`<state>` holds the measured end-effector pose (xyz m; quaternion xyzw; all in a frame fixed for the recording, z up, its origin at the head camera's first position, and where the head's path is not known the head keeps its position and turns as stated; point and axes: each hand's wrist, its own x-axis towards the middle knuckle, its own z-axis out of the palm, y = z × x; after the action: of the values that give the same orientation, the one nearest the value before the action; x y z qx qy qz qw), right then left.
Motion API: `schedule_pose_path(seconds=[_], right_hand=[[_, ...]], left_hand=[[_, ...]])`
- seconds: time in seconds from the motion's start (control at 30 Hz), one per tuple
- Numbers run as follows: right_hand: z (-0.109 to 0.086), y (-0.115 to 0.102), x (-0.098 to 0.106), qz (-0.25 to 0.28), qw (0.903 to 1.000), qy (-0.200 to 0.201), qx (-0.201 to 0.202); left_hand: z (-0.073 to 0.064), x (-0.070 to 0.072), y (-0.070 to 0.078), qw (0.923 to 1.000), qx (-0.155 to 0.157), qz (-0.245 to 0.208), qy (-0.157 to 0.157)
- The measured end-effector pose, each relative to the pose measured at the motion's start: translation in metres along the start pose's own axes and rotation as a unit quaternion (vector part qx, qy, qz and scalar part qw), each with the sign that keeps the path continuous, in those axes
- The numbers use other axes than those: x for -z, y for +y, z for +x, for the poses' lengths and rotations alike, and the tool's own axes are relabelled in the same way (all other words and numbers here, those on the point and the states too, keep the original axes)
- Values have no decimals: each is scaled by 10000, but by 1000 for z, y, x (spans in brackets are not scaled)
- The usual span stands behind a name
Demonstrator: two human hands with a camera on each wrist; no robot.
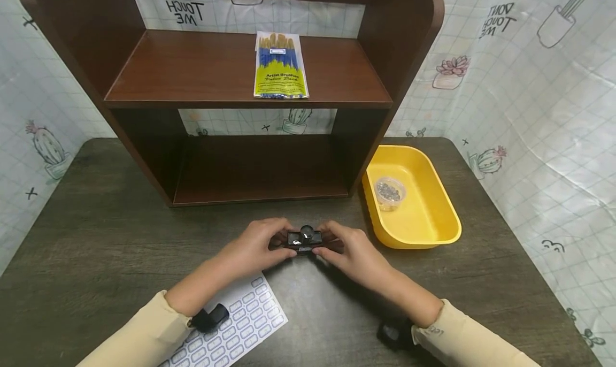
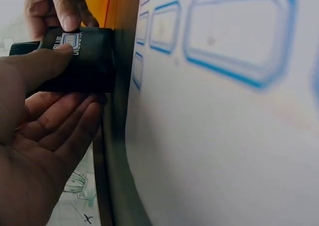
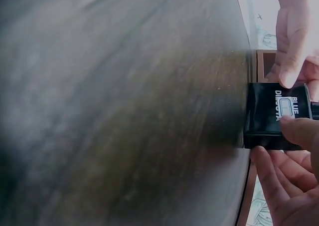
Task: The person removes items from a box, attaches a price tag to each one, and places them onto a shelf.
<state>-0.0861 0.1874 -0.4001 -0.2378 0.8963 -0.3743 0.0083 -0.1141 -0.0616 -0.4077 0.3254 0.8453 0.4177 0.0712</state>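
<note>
A glossy black perfume bottle with a round black cap stands upright on the dark table in front of the shelf. White lettering, partly covered, shows on its front in both wrist views. A small blue-bordered sticker lies over the lettering. My left hand holds the bottle from the left, thumb on its front and fingers behind. From the right, my right hand grips it the same way. Both thumbs touch the front at the sticker's edges in the wrist views.
A sheet of blue-bordered stickers lies under my left forearm. At the right stands a yellow bin holding a clear cup of small grey pieces. Behind is a brown two-tier shelf with a pack of artist brushes on it.
</note>
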Motion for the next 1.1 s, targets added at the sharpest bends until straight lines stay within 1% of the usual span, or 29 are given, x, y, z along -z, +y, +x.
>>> schedule_pose_path(seconds=[0.07, 0.13, 0.27, 0.37, 0.5, 0.6, 0.7, 0.8, 0.9, 1.1], right_hand=[[2, 0, 1, 84, 10000, -19, 21], [7, -1, 1, 122, 9999, -3, 59], [23, -7, 0, 186, 9997, 95, 108], [43, -15, -4, 234, 9994, 201, 130], [75, -26, -15, 336, 9988, 296, 211], [99, -32, -24, 326, 9987, 259, 285], [119, -36, -33, 184, 9991, 108, 359], [135, -38, -39, 89, 9991, -49, 401], [147, -38, -45, 69, 9991, -151, 389], [159, -37, -53, 25, 9992, -279, 288]], left_hand=[[-2, 2, -2, 9999, 15, -129, 43], [-3, 5, -4, 9997, 45, -144, 174], [-6, 18, -6, 9981, 180, -102, 585], [-7, 33, -10, 9950, 313, 4, 945], [-9, 57, -21, 9900, 400, 205, 1339], [-11, 73, -31, 9863, 511, 331, 1532], [-14, 84, -41, 9818, 643, 506, 1713], [-16, 92, -49, 9775, 736, 631, 1875], [-17, 97, -55, 9744, 780, 684, 1995], [-16, 100, -66, 9714, 843, 730, 2099]])
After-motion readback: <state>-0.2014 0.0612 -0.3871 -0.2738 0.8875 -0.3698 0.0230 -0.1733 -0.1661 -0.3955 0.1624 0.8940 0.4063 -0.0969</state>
